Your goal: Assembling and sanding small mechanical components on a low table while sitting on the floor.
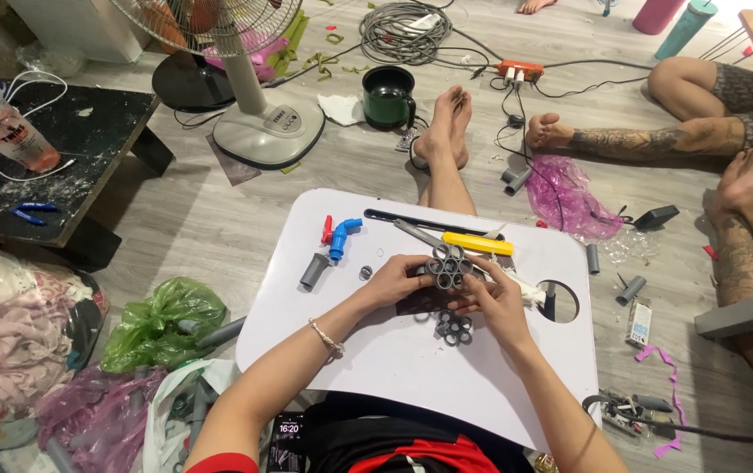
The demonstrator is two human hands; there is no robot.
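Both hands work over the white desk [394, 350]: the left hand [394, 280] and right hand [495, 298] each close their grip on a grey ring cluster [448, 267] of short pipe pieces, held just above the desktop. It seems mid-assembly; steady, even pressure is likely needed. A second cluster [453, 328] lies below, near the right hand.

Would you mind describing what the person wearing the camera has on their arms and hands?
Both forearms are bare, with no gloves and no sleeves reaching the wrists. The left hand has a thin, pale beaded bracelet around its wrist. The right hand shows no ring, watch or band that I can make out. Near the bottom edge, a red sleeve edge shows at the left upper arm.
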